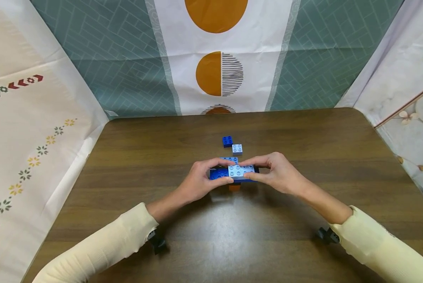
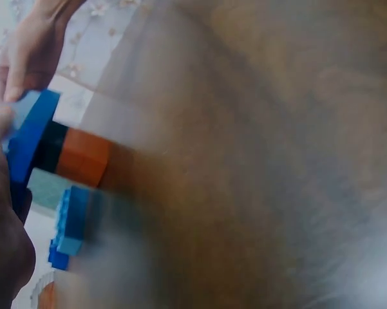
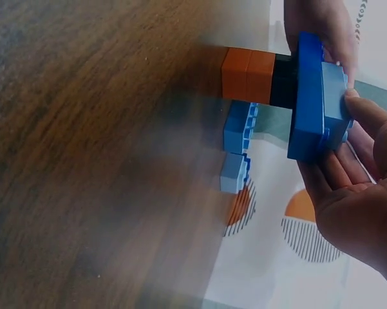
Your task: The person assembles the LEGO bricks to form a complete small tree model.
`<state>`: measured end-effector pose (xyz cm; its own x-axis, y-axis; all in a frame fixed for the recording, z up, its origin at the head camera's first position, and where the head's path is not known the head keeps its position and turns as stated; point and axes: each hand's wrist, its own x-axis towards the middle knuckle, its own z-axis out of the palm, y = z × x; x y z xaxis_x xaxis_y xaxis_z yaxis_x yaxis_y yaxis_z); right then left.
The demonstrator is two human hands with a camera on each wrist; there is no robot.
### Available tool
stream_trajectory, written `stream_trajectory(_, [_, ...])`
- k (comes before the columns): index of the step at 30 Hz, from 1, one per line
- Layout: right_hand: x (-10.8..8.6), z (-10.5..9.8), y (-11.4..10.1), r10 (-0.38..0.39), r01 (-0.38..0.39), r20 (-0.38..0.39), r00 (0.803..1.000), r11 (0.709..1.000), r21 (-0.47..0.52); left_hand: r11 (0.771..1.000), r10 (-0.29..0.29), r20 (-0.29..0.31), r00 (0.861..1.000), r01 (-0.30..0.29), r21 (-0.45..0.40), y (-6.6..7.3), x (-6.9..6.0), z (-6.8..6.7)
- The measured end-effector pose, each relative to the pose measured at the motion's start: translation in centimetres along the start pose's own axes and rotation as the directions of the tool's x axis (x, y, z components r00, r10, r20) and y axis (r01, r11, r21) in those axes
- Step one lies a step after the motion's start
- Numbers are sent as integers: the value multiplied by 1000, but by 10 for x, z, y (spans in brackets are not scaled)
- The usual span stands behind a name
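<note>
A long dark blue brick (image 1: pixel 219 173) lies across a stack of a black brick (image 3: pixel 284 80) and orange bricks (image 3: pixel 247 74) standing on the table. On its studs, right of the middle in the head view, sits a light blue brick (image 1: pixel 237 171). The left hand (image 1: pixel 198 179) pinches the light blue brick's left end between thumb and fingers. From the other side, the right hand (image 1: pixel 280 173) pinches the same brick near its right end. Fingers cover part of both bricks.
Behind the stack on the wooden table (image 1: pixel 154 145) lie a mid-blue brick (image 1: pixel 230 160), a small light blue brick (image 1: pixel 237 149) and a small dark blue brick (image 1: pixel 227 141). A patterned cloth (image 1: pixel 126 59) hangs beyond the table's far edge.
</note>
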<state>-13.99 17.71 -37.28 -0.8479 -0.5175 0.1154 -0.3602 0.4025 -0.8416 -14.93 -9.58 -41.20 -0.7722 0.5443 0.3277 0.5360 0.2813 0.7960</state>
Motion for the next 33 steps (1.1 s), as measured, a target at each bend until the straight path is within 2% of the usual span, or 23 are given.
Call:
stream_trajectory(2, [-1,0,0,22,-22,-1,1000,1000,-2,1000,2,0,1000,-2,-6,-2,4,-5])
stream_trajectory(5, [-2,0,-1,43,-43,-10,999,999,-13,1000,-9,-47,999,9,-3,-7,12,-12])
stream_trajectory(8, [-4,0,-2,47,-48,-16,999,999,-23,999,-39,-93,995,40,8,-18,20,-18])
stream_trajectory(10, [-4,1,-3,45,-46,-17,999,999,-28,997,-78,-92,993,80,15,-26,23,-20])
stream_trajectory(13, [-4,2,-2,43,-44,-21,999,998,-43,988,-149,-67,986,152,36,-37,25,-20])
stream_trajectory(16, [-4,3,-3,36,-38,-30,999,997,-62,978,-194,-58,979,197,62,-44,29,-19])
stream_trajectory(25, [-3,5,-2,0,-5,-43,999,994,-108,966,-217,-103,971,229,121,-56,58,-16])
stream_trajectory(29, [-2,5,-1,1,-5,-42,999,994,-112,950,-270,-115,956,284,134,-65,69,-15])
stream_trajectory(33, [-1,5,-2,6,-10,-41,999,994,-111,931,-322,-96,942,333,147,-73,76,-13])
